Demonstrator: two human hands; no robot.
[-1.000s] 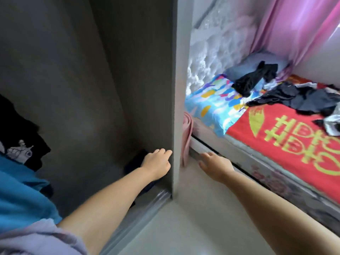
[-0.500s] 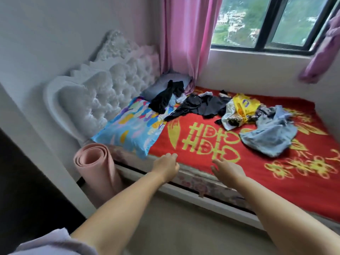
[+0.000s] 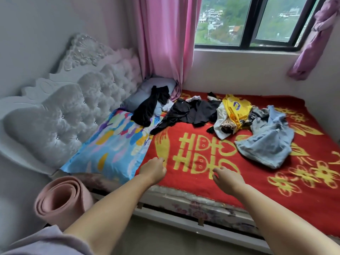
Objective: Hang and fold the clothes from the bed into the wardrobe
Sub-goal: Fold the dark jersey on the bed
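Both your arms reach out over the near edge of a bed [image 3: 184,196], and neither hand holds anything. Your left hand [image 3: 153,170] hovers over the red blanket [image 3: 239,181] with its fingers loosely curled under. Your right hand [image 3: 225,178] hangs just to its right, fingers relaxed and drooping toward the blanket.

The blanket is red with large yellow Chinese characters woven in, a double-happiness design, between and just beyond your hands. Yellow flowers and leaves run along its right side.

The clothes lie in a loose line across the far half of the bed, well beyond your hands. From left to right: a black garment [image 3: 149,107] draped over a grey-blue pillow [image 3: 141,94]; a dark grey garment [image 3: 191,113] spread flat; a yellow jersey [image 3: 234,109] with a purple mark, too crumpled to read, bunched on white and beige pieces; and a pale blue denim garment [image 3: 266,142] heaped nearest the right.

A pillow with a bright blue, yellow and pink pattern [image 3: 112,146] lies at the left, against a white tufted headboard [image 3: 60,115]. A rolled pink mat [image 3: 62,199] stands on the floor at the near left. A pink curtain [image 3: 161,37] hangs at the far corner beside a dark-framed window [image 3: 246,21] looking onto green hillside and buildings. A purple curtain [image 3: 314,39] is tied up at the far right.
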